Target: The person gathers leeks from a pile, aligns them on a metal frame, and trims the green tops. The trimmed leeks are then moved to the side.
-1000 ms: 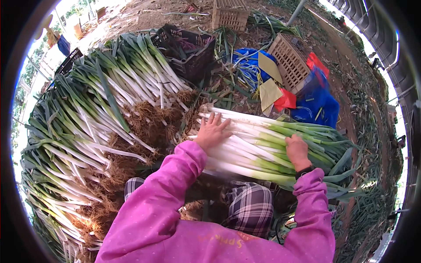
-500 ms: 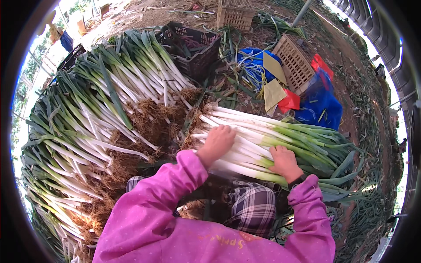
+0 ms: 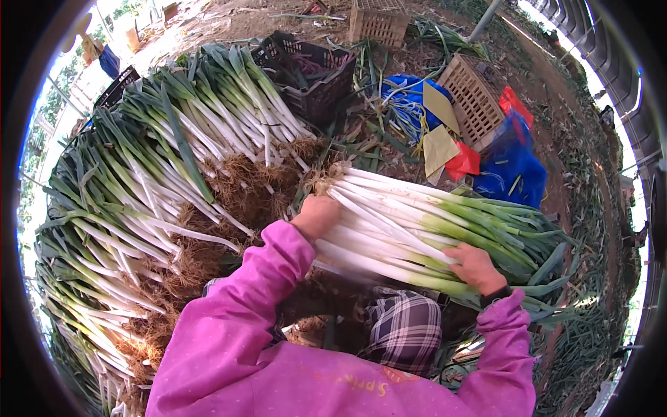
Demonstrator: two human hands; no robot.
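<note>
A thick pile of leeks (image 3: 399, 191) lies in front of me, roots to the left and green leaves to the right. My left hand (image 3: 319, 217) is closed around a white leek (image 3: 384, 221) by its root end, at the pile's left edge. Farther along, where white turns to green, my right hand (image 3: 476, 267) has its fingers curled on the same leek. My fingers partly cover the roots. Long rows of more leeks (image 3: 149, 184) fan out at the left, their brown roots (image 3: 240, 177) facing me.
Behind the pile stand a dark crate (image 3: 313, 76) and a tan slatted crate (image 3: 472, 101), with another tan crate (image 3: 379, 22) farther back. Blue ties (image 3: 410, 97), yellowish cards (image 3: 439, 149), red plastic (image 3: 463, 161) and a blue bag (image 3: 514, 174) lie nearby. Leaf scraps litter the right side.
My left hand has moved left and nearer from the pile's white middle to the root end, closing on a leek. My right hand has slid slightly right.
</note>
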